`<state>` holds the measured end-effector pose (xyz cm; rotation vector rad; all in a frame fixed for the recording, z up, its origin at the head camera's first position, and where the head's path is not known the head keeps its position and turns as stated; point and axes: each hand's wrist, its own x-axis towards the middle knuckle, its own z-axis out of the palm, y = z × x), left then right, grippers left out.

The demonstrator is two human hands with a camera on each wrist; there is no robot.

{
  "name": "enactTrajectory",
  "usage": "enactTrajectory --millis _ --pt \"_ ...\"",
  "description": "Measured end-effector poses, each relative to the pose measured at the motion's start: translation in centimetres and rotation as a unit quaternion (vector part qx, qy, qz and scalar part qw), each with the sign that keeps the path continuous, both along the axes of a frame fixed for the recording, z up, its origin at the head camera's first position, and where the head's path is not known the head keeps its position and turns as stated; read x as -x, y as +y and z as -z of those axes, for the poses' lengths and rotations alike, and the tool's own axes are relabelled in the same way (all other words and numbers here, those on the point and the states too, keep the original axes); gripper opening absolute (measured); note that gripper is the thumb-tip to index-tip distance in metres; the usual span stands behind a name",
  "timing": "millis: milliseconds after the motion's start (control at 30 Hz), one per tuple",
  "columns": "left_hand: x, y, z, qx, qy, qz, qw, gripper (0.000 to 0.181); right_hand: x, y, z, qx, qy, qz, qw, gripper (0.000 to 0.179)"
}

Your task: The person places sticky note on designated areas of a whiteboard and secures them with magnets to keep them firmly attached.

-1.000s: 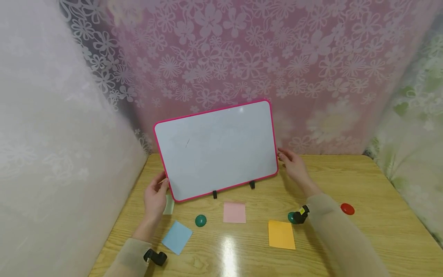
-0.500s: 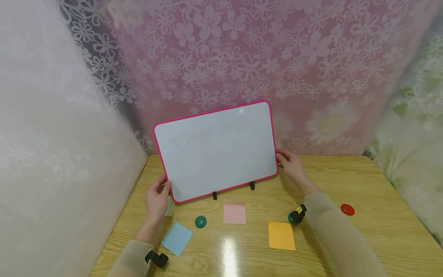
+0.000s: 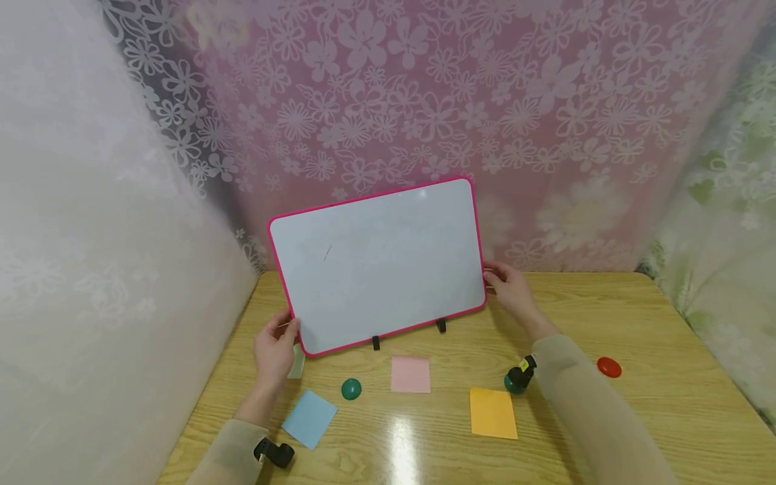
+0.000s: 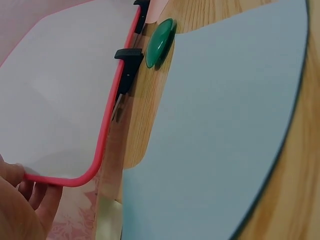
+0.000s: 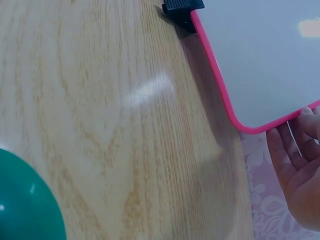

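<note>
A whiteboard (image 3: 382,266) with a pink frame leans back on a stand, turned so its left side comes nearer. Two black stand clips (image 3: 376,343) catch its lower edge. My left hand (image 3: 274,349) grips the left edge near the bottom corner, thumb on the front and fingers behind, as the left wrist view shows. On the right edge, low down, my right hand (image 3: 512,293) pinches the frame; its thumb (image 5: 309,120) lies at the front and the other fingers go behind. A short dark pen stroke marks the board's left half. Most of the stand is hidden behind it.
Before the board lie a blue sticky note (image 3: 310,419), a pink one (image 3: 410,374), an orange one (image 3: 494,412) and a partly covered pale green one (image 3: 297,362). Green magnets (image 3: 351,389) and a red magnet (image 3: 609,367) sit on the wooden table. A flowered curtain (image 3: 424,121) hangs behind.
My right hand has moved slightly left onto the board's right edge, and my left thumb has come onto the left edge. The board has barely shifted.
</note>
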<state>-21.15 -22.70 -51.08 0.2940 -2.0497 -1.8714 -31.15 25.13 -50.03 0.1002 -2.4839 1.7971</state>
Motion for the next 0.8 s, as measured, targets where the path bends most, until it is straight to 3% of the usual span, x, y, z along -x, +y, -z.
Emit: enactTrajectory --millis 333,800 --pt "0.07 -0.07 -0.11 -0.01 -0.017 -0.007 0.9998 0.032 0.28 0.2 0.3 0.002 -0.002 0.002 1.0 0.04" --pt "0.3 -0.12 -0.28 0.006 -0.023 -0.008 0.9997 0.029 0.43 0.48 0.7 -0.037 -0.009 0.011 0.9992 0.036"
